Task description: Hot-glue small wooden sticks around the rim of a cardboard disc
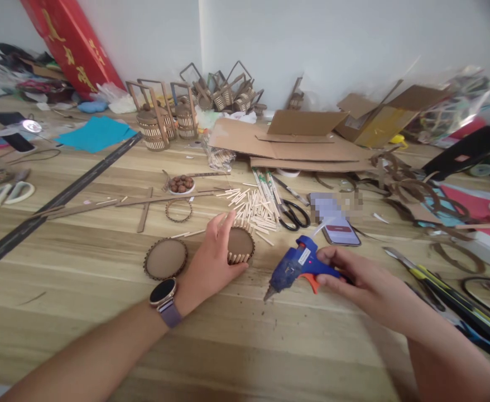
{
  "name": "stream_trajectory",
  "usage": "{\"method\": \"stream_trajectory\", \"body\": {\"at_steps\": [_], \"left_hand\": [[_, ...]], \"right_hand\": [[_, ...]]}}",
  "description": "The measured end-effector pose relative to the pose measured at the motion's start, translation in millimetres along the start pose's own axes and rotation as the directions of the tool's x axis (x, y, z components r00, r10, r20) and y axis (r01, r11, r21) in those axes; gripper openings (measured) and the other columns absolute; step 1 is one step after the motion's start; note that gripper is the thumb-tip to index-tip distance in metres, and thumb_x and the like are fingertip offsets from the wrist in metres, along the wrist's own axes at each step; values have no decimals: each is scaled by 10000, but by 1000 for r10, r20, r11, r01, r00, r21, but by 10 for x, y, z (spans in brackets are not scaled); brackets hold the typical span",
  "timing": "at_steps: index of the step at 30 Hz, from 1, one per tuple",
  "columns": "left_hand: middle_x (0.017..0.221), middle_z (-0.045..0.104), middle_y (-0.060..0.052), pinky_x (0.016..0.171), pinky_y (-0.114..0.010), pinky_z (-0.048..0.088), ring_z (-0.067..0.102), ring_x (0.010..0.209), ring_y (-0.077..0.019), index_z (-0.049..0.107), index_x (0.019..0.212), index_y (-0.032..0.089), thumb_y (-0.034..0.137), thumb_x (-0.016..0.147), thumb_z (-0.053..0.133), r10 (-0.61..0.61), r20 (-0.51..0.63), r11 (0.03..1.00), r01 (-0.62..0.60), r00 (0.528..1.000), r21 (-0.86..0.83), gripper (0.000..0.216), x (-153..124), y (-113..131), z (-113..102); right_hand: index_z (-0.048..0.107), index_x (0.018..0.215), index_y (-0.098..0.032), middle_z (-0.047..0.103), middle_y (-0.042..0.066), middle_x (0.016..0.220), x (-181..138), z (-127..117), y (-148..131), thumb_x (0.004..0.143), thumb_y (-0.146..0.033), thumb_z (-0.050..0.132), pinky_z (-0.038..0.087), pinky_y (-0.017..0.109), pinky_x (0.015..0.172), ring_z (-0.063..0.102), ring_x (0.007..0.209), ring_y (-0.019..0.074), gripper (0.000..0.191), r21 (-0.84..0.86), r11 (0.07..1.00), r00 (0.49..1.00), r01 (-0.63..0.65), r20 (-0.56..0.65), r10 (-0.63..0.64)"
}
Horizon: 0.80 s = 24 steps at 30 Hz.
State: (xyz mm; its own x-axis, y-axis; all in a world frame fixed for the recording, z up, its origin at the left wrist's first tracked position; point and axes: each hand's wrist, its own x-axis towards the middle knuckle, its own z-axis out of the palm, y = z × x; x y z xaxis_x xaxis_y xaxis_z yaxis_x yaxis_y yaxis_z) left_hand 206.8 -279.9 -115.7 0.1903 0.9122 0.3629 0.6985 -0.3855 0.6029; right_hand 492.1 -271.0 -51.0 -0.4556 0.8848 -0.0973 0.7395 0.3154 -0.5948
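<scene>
My left hand point(211, 259), with a watch on the wrist, curls around the left side of a round brown cardboard base point(240, 242). Short pale sticks stand upright along part of that base's rim. In my right hand point(364, 276) is a blue hot glue gun point(289, 269) with an orange trigger; its nozzle points down to the left, apart from the base. A second round base point(166, 259) with a dark, beaded-looking edge lies flat beside my left wrist. Behind my left hand, loose short wooden sticks point(255, 209) are spread in a pile.
Black-handled scissors point(295, 215) and a phone point(337, 220) lie beyond the glue gun. A small bowl of brown beads or nuts point(181, 184) and a thin ring point(178, 211) sit farther left. Small finished baskets point(153, 128) and flattened cardboard point(245, 139) line the back. Yellow-black cutters point(458, 301) lie right.
</scene>
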Motion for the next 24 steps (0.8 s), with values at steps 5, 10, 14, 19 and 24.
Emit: {"method": "stream_trajectory", "body": {"at_steps": [5,10,14,19,24], "left_hand": [[1483,223,-162,1116,-533,339,284,1395,-336,2,1492,300,163,709,777,-17,9,1000,17,1000,1,1110,-3,4,-5],[1480,215,-156,1128,-538,320,272,1404,-337,-21,1491,313,160,701,783,-20,13,1000,20,1000,6,1138,-7,2,-9],[1478,214,-153,1125,-546,322,270,1405,-342,-26,1490,320,162,697,785,-22,18,1000,22,1000,9,1145,-13,-8,-5],[1482,201,-162,1106,-534,354,299,1386,-349,-9,1493,309,179,698,788,-38,21,999,38,999,3,1134,-13,-23,8],[1481,206,-158,1106,-543,350,287,1389,-348,-16,1492,323,159,706,771,-27,10,1000,27,1000,2,1124,-15,-26,12]], "right_hand": [[626,847,-214,636,12,721,63,52,-9,795,-439,613,465,291,560,566,631,189,231,78,997,993,-8,-113,17],[684,744,-206,689,35,694,82,152,-15,720,-506,624,522,326,595,626,640,225,306,199,973,989,-120,-60,134],[709,832,-222,736,42,799,92,210,-51,746,-518,629,549,326,654,669,746,248,318,213,969,990,-122,-42,134],[714,988,-216,757,47,890,125,315,-140,775,-515,612,572,338,689,698,784,254,381,211,976,998,-59,-11,63],[721,941,-199,765,56,858,146,468,-158,769,-491,616,572,336,676,708,780,264,355,199,978,996,-62,-43,72]]}}
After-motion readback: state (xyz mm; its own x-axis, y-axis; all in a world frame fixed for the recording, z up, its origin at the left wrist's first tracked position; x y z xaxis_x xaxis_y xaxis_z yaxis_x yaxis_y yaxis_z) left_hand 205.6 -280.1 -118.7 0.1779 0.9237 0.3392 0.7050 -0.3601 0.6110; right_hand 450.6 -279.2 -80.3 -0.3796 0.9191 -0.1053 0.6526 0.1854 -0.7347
